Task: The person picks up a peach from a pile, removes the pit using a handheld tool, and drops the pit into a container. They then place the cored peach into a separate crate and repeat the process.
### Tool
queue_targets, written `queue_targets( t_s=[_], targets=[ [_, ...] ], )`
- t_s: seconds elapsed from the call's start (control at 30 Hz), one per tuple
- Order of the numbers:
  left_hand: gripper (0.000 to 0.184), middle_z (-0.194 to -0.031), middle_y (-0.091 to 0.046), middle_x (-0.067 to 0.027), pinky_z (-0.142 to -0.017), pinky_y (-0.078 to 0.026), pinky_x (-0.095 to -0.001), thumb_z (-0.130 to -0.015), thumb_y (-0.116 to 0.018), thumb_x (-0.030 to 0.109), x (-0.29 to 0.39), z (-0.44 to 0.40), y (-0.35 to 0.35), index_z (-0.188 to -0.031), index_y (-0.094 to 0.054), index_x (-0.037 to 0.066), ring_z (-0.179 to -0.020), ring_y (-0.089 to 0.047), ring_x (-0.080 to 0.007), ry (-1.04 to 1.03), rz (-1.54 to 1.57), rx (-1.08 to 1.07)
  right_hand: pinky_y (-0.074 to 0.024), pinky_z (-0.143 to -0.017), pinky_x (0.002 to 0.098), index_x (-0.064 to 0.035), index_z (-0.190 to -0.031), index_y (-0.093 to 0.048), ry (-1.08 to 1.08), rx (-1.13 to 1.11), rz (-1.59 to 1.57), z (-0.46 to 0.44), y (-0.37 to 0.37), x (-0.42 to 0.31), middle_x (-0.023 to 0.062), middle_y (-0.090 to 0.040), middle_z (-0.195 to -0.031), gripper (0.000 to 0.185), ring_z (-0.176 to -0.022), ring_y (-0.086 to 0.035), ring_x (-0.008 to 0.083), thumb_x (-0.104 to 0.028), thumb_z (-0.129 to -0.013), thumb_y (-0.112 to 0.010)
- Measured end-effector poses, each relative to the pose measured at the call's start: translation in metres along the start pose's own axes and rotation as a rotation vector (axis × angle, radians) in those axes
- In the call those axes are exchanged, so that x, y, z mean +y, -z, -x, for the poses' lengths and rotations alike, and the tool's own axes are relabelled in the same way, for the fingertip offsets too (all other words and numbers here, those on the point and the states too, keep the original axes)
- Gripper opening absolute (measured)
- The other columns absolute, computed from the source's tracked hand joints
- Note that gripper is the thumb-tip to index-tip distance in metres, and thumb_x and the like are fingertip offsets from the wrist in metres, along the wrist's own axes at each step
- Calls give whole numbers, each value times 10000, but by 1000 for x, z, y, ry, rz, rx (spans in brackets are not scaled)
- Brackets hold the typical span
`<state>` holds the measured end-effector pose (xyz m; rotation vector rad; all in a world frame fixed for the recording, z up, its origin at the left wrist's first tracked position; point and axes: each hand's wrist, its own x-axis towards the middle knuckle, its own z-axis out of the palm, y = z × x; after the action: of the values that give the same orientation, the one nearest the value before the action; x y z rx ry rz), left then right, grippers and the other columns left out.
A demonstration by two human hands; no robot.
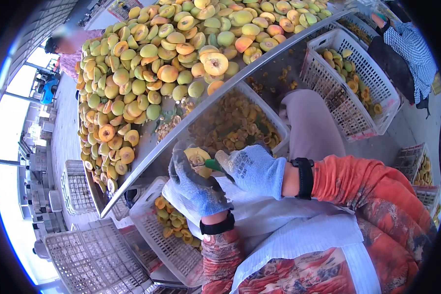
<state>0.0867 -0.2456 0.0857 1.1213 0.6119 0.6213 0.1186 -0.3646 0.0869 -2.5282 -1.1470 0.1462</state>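
Note:
My left hand (196,188), in a blue-grey work glove, is closed around a halved peach (197,156) with its yellow cut face turned up. My right hand (257,169), gloved alike, grips a green-handled tool (213,164). Its tip meets the peach's cut face, and I cannot make out the shape of the blade. Both hands are above my lap, just on my side of the metal table's raised rim (181,134). Heaped on that table are many halved peaches (142,73), green to orange, some with the stone still in.
Below the rim, a crate (281,128) holds pits and scraps. A white crate (147,213) with peach halves stands at my left, another crate (372,125) at the right. Stacked empty crates (90,255) are lower left. One person (76,49) is across the table, another (406,54) at right.

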Motion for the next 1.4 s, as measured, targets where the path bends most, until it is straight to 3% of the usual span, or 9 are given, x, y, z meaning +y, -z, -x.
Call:
queue_targets(
  t_s=[0.2,0.33,0.4,0.73,0.87,0.97,1.13,1.33,1.4],
  targets=[
    [271,-990,-609,-142,-777,-479,-289,-875,-499,109,-7,-13,14,-1115,-548,-7,-924,-591,-223,-584,-502,-129,-456,-650,396,10,-974,-490,-203,-379,-1146,-6,-2,3,175,-597,-813,399,-714,-593,319,-232,-710,-666],
    [260,-992,-615,-164,-716,-535,-302,-844,-574,91,10,-25,28,-1057,-559,-58,-869,-625,-226,-495,-639,-374,-460,-522,311,-28,-1002,-498,-256,-624,-1179,-8,16,4,74,-563,-763,362,-574,-534,143,-196,-729,-667],
    [265,-1001,-618,-154,-709,-531,-292,-840,-584,102,13,-21,25,-1053,-569,-55,-868,-626,-226,26,-236,-331,-439,-443,261,-22,-983,-502,-87,-460,-985,-8,10,4,63,-565,-743,341,-532,-526,124,-187,-733,-665],
    [168,-869,-650,-38,-665,-463,-214,-835,-569,78,3,-48,18,-968,-640,3,-734,-562,-72,131,-100,-191,-398,-345,241,-30,-976,-532,-236,-446,-1060,-30,29,-18,50,-529,-768,294,-491,-506,102,-56,-697,-622],
    [160,-836,-648,-32,-658,-461,-215,-827,-569,69,12,-43,12,-953,-646,8,-719,-559,-73,-600,-496,-115,-435,-419,227,-28,-1028,-521,-348,-576,-1431,-28,48,-23,41,-532,-774,384,-566,-525,93,-15,-664,-644],
    [176,-824,-640,-16,-646,-456,-210,-819,-572,58,18,-58,14,-975,-637,8,-724,-554,-66,-9,-57,-513,-510,-665,255,-21,-1207,-449,-291,-608,-1485,-30,37,-5,70,-607,-930,625,-755,-603,151,-30,-623,-671],
    [176,-860,-638,-15,-661,-459,-205,-822,-575,55,15,-58,7,-977,-632,-5,-734,-556,-66,46,2,-599,-500,-645,243,-18,-1184,-469,-264,-586,-1543,-30,56,-20,83,-610,-944,577,-752,-610,160,-33,-644,-670],
    [200,-881,-631,-117,-712,-518,-329,-858,-556,168,-21,-73,-14,-968,-612,11,-807,-619,-222,53,-55,-372,-438,-435,201,-16,-1122,-502,-286,-427,-1769,-21,35,24,23,-579,-767,452,-558,-540,101,-48,-704,-671],
    [339,-868,-614,-130,-688,-527,-391,-844,-559,359,-4,-75,-26,-1016,-564,67,-773,-611,-261,542,534,-129,-416,-380,214,-26,-1100,-501,-64,-381,-1740,-17,30,40,21,-564,-737,416,-527,-519,104,-82,-725,-671]
  ],
)
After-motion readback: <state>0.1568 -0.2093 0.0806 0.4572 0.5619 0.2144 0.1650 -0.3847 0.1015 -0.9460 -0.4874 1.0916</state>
